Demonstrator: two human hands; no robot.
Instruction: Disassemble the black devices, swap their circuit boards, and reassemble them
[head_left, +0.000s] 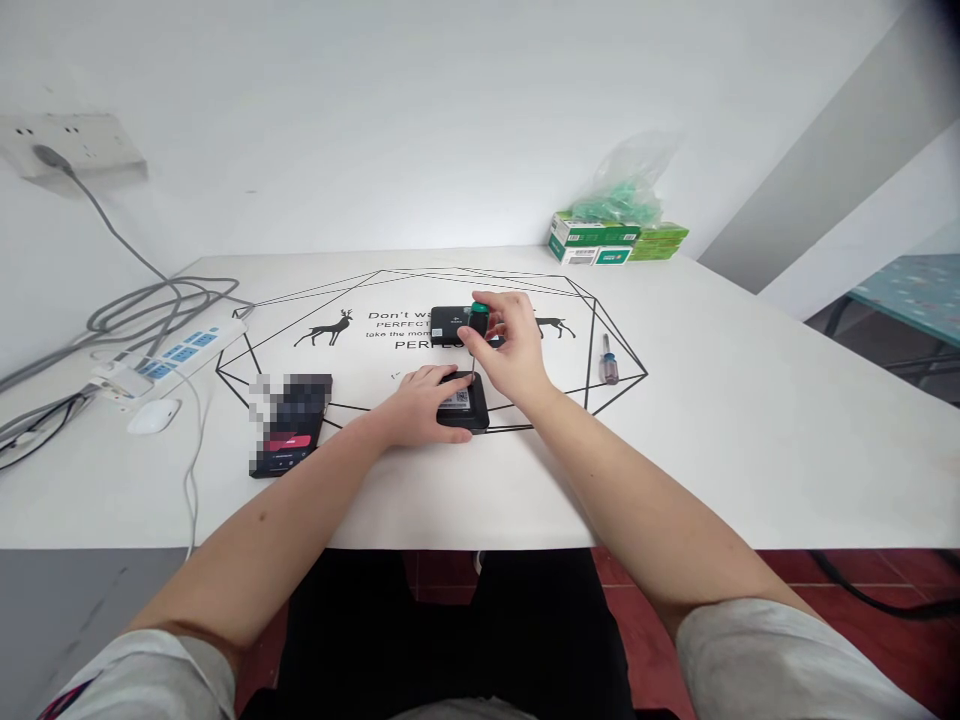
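A small black box (475, 412) with a printed label facing up lies on the table. My left hand (416, 408) grips it, with the thumb along the near edge and the fingers over the far edge. My right hand (516, 345) is closed around the handle of a green-and-black screwdriver (478, 316). The shaft points down and its tip meets the far right part of the box. Just behind the box is a second flat black case (448, 325), partly covered by the screwdriver and my right hand.
Another screwdriver (609, 365) with a clear handle lies to the right. On the left are a phone (292, 425), a white earphone case (154, 416) and a power strip (196, 350) with cables. Green-and-white boxes (596, 240) under a plastic bag (626, 190) stand against the wall.
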